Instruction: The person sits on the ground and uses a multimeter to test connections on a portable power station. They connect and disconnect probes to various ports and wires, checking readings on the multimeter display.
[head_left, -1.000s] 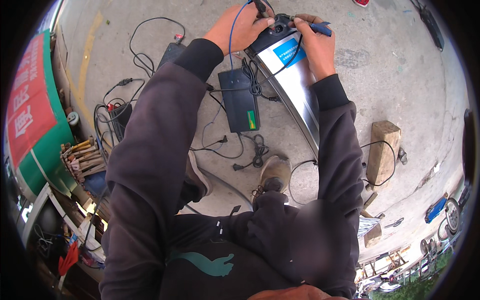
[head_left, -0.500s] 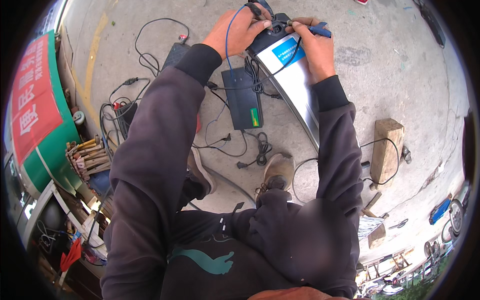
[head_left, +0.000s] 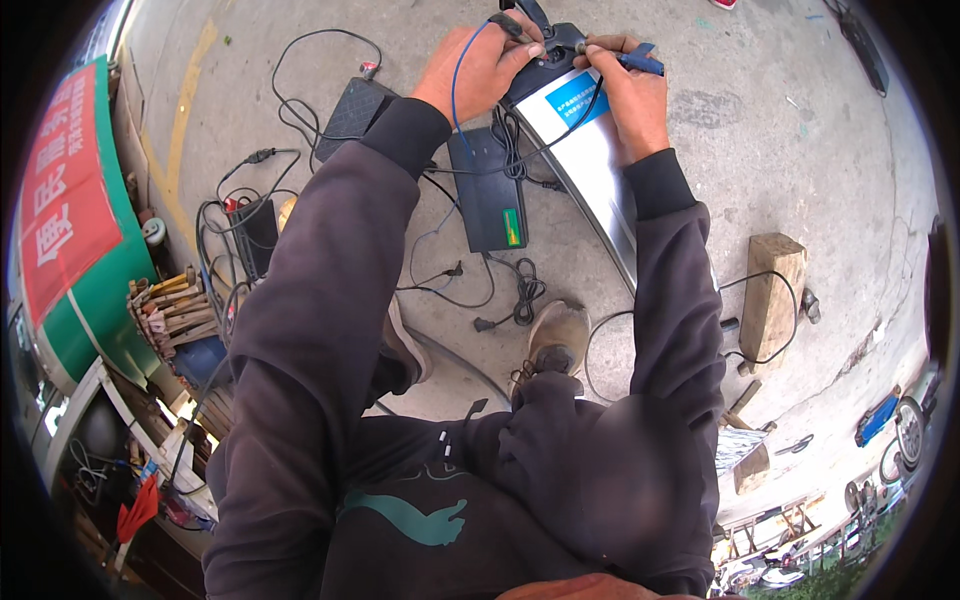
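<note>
Right hand is grasping a blue tool, left hand a black tool, at a silver case's far end. The case is lying on the floor, cable crossing it, black box near its left edge.

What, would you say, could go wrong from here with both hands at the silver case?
The black tool in the left hand and the blue tool in the right hand are close together, so they might knock. The cable crossing the silver case could snag. The coiled cord by the shoe might catch a foot.
</note>
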